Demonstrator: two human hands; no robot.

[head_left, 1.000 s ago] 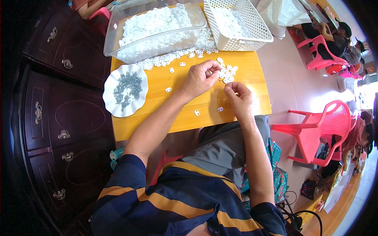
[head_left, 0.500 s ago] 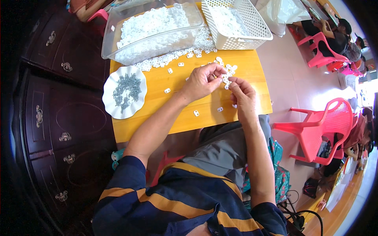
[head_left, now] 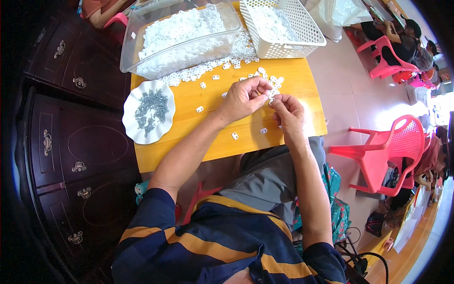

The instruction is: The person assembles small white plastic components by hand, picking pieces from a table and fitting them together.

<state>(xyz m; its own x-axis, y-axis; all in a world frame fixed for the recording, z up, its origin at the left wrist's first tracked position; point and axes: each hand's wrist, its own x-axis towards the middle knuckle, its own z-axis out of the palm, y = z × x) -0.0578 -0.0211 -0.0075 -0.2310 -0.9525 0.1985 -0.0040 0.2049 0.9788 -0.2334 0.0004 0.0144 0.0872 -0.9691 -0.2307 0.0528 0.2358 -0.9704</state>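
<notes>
Currently, the two bare hands are working close together over the right-hand part of the yellow wooden table (head_left: 184, 102). The left hand (head_left: 246, 99) is curling its fingers toward the thumb beside a heap of small white oval plastic pieces (head_left: 275, 80) that is lying toward the table's right side; whether its fingertips are grasping one of them, I cannot tell. The right hand (head_left: 292, 116) is bringing its thumb and forefinger together at the near side of that heap, the tips almost meeting those of the left; some white is showing there, but it is too small to tell whether a piece is being pinched. Several white rectangular plastic pieces with two holes (head_left: 235, 136) are lying singly across the table's middle and near part. A white plate with a wavy rim (head_left: 131, 111) is sitting at the table's left edge, holding many small dark grey slender parts (head_left: 153, 102). At the table's far side, a clear plastic bin (head_left: 130, 52) is standing full of white pieces, more of which are spreading along its near wall, and a white perforated plastic basket (head_left: 291, 51) is standing to its right, also holding white pieces. Left of the table, a dark brown wooden cabinet (head_left: 97, 137) is standing, while a pinkish-red plastic armchair (head_left: 373, 163) is standing to the table's right.
</notes>
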